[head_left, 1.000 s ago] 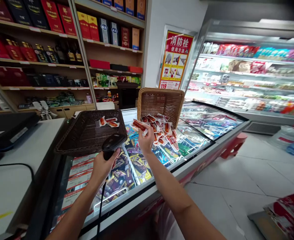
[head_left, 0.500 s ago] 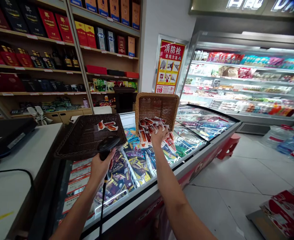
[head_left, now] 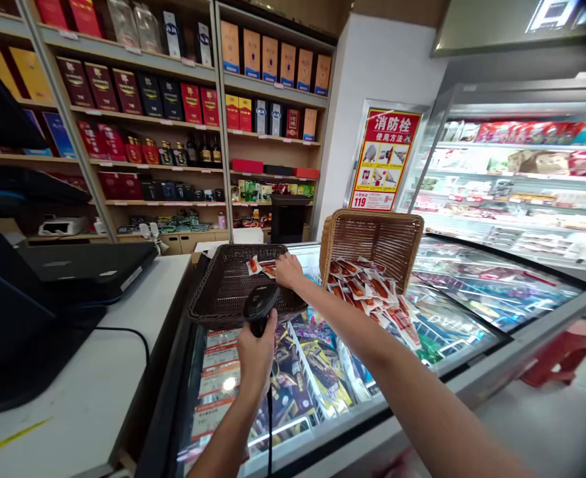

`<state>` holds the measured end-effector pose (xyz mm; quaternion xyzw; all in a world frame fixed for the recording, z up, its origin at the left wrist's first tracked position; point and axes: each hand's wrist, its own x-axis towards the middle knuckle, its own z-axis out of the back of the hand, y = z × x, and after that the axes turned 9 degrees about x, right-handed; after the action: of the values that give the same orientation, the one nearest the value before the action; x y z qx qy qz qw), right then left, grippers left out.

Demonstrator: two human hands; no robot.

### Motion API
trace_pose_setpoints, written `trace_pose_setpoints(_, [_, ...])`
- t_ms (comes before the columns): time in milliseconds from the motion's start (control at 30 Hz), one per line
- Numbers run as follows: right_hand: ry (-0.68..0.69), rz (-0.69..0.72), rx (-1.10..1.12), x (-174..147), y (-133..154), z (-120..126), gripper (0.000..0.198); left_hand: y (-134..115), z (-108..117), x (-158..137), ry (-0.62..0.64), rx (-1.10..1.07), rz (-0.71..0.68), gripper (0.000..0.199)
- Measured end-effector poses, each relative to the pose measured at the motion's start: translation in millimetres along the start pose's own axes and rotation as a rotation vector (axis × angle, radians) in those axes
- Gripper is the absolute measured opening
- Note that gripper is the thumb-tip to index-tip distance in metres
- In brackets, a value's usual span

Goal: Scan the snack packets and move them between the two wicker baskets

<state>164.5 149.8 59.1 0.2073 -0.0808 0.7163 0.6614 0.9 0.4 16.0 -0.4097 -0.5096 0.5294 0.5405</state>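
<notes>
Over the dark basket [head_left: 223,287], right hand [head_left: 288,269] curls by packets [head_left: 253,265] (hold unclear), best low, gentle; left hand [head_left: 257,348] wraps round scanner [head_left: 261,302].

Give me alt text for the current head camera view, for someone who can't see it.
A person's left hand holds a black scanner above a glass-topped freezer, while the right hand is at a dark basket, beside wrapped snacks. To the right, a tan basket is tipped on its side, with more snacks spilled out.
</notes>
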Motion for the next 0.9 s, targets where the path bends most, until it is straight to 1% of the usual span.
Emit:
trace_pose_setpoints(33, [0.090,-0.014,-0.032,12,4,-6,0.023,1,0,0,-0.026,-0.022,0.024,0.053])
trace_pose_setpoints(100, [0.196,-0.058,-0.055,29,10,-19,0.022,2,0,1,-0.047,-0.060,0.061,0.053])
trace_pose_setpoints(167, [0.229,-0.102,-0.043,36,11,-31,0.023,4,-1,2,-0.058,-0.067,0.081,0.052])
trace_pose_setpoints(267, [0.230,-0.141,-0.003,36,8,-42,0.029,7,-2,2,-0.064,-0.061,0.074,0.050])
trace_pose_setpoints(333, [0.220,-0.155,0.016,32,6,-43,0.037,7,-3,1,-0.054,-0.063,0.068,0.049])
trace_pose_setpoints(433, [0.197,-0.146,0.040,27,8,-33,0.049,6,-3,0,-0.037,-0.072,0.066,0.050])
trace_pose_setpoints(500, [0.164,-0.136,0.081,23,10,-20,0.043,4,-2,0,-0.025,-0.059,0.046,0.050])
trace_pose_setpoints(567, [0.075,-0.135,0.148,13,8,-3,0.032,3,-2,0,-0.015,-0.039,0.025,0.051])
trace_pose_setpoints(667, [-0.165,-0.105,0.289,-21,-3,23,0.024,-1,-2,-2,0.011,-0.028,0.010,0.052])
trace_pose_setpoints(733, [-0.363,-0.043,0.394,-59,-16,37,0.021,-5,-3,-5,0.052,-0.032,-0.007,0.053])
trace_pose_setpoints(800, [-0.572,0.008,0.483,-102,-28,43,0.019,-10,-4,-9,0.100,-0.040,-0.028,0.053])
trace_pose_setpoints(833, [-0.678,0.007,0.516,-122,-33,44,0.018,-13,-4,-12,0.124,-0.042,-0.035,0.053])
trace_pose_setpoints(900, [-0.897,-0.054,0.563,-155,-41,39,0.021,-19,-4,-16,0.186,-0.048,-0.044,0.053])
